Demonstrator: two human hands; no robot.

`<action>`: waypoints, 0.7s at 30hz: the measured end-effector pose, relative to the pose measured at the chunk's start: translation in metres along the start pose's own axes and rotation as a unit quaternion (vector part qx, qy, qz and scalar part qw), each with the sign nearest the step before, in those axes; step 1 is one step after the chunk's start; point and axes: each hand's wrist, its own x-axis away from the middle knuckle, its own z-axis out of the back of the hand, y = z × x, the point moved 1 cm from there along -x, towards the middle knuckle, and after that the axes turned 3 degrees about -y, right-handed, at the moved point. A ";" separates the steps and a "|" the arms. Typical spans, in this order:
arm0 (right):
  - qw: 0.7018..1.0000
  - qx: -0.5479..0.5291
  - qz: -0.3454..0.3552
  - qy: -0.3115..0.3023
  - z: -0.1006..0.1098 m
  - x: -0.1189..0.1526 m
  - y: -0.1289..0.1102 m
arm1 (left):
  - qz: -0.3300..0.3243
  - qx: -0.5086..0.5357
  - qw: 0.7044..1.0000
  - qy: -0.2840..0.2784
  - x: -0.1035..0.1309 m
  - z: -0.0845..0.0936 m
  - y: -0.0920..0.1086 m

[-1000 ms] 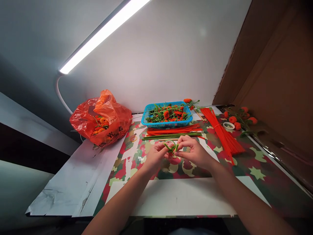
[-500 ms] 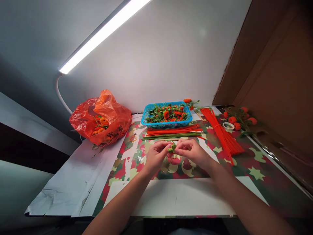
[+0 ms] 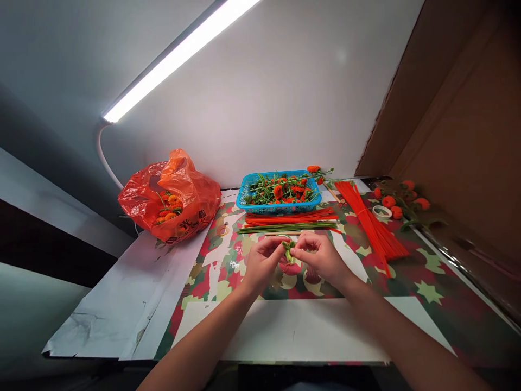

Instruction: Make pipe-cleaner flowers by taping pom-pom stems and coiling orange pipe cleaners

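Between my two hands is a small green pipe cleaner piece (image 3: 288, 252), bent into short loops like little leaves. My left hand (image 3: 264, 262) pinches its left side between thumb and fingers. On the other side my right hand (image 3: 321, 255) grips it with thumb and forefinger. The fingertips hide part of the piece. Just beyond the hands lie a bundle of green pipe cleaners (image 3: 280, 228) and a bundle of orange-red pipe cleaners (image 3: 291, 216). A roll of tape, partly covered, seems to lie behind the fingers.
A blue basket (image 3: 279, 208) of orange flowers and green stems stands at the back. To its left sits a red plastic bag (image 3: 203, 193) with more flowers. More orange-red pipe cleaners (image 3: 372, 231), a tape roll (image 3: 382, 212) and orange flowers (image 3: 389, 202) lie right. A lamp (image 3: 179, 60) hangs above.
The green piece has turned in my fingers and now shows its loops spread more openly. Both hands stay close together in nearly the same place, and the view has shifted slightly.
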 end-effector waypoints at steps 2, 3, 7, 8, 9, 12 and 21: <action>1.000 0.013 0.009 0.015 -0.001 0.001 -0.001 | 0.017 0.018 1.000 -0.006 0.000 0.000 0.001; 0.999 0.025 0.015 0.021 -0.001 0.001 -0.002 | 0.027 0.023 0.999 -0.010 0.000 0.001 0.001; 0.993 0.099 0.050 0.047 -0.001 0.003 -0.007 | 0.053 0.022 0.998 -0.001 -0.001 0.002 0.000; 0.989 0.121 0.066 0.053 -0.001 0.003 -0.007 | 0.055 0.025 0.998 0.005 -0.001 0.002 0.000; 0.984 0.145 0.085 0.057 -0.001 0.004 -0.007 | 0.056 0.032 0.998 0.011 -0.002 0.002 0.000; 0.965 0.210 0.140 0.077 -0.001 0.004 -0.006 | 0.058 0.049 0.997 0.031 -0.003 0.003 0.002; 0.934 0.275 0.183 0.134 -0.006 0.006 0.004 | 0.026 0.017 0.998 0.061 -0.002 0.006 -0.002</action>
